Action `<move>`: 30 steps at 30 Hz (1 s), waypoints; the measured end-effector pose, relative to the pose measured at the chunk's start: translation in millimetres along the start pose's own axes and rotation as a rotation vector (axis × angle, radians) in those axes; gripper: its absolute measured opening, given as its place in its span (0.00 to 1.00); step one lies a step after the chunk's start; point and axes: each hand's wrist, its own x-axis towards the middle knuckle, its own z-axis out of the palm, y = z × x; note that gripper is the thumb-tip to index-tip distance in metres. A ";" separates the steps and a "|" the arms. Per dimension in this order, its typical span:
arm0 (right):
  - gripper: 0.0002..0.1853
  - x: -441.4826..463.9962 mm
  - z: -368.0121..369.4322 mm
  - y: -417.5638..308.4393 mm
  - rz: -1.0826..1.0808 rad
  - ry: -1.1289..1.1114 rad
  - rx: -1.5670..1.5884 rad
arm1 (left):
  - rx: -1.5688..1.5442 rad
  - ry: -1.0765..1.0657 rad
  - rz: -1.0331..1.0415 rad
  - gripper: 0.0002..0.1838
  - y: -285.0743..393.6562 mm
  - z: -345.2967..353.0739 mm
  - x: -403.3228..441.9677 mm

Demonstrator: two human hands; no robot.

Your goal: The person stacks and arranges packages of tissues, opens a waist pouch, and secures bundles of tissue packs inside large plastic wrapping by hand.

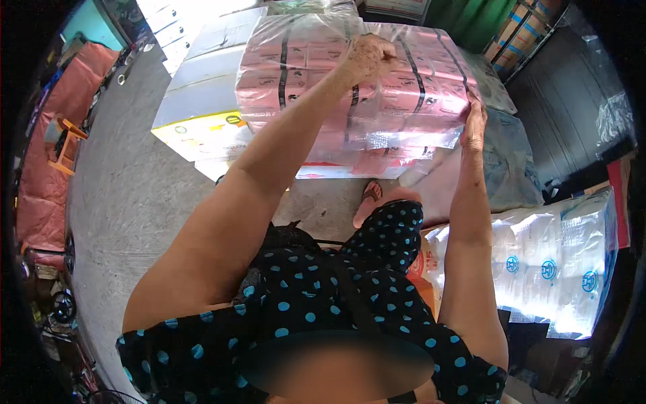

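Observation:
A large bundle of pink packs [397, 95], wrapped in clear plastic with dark stripes, lies in front of me on top of other wrapped goods. My left hand [369, 57] is on its upper surface, with the fingers curled closed on the clear plastic wrap [323, 28]. At the bundle's right front corner, my right hand [474, 124] grips the side edge; some of its fingers are hidden. Loose plastic hangs at the bundle's front. Below it, more pink wrapped packs [377, 161] show.
White and yellow cartons [202, 138] stand left of the bundle. Clear-wrapped white packs [538, 262] with blue logos are at my right. A grey panel [562, 101] rises behind them. On the far left, an orange stool [65, 145] stands by a reddish cover [44, 195].

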 end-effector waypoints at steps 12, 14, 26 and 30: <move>0.33 -11.9 2.2 6.2 -0.819 0.134 -0.864 | 0.021 -0.355 0.163 0.22 -6.8 -49.4 -24.9; 0.35 -13.0 7.6 18.5 -1.008 0.043 -1.117 | -0.036 -0.360 0.110 0.22 0.7 -52.9 -36.2; 0.44 -90.4 9.3 42.8 -0.982 -0.134 -0.946 | 0.624 -0.237 0.201 0.29 40.7 -53.4 -86.5; 0.44 -127.0 -14.9 111.8 -0.571 -0.681 -1.066 | 0.869 0.067 0.336 0.23 64.6 -38.2 -138.2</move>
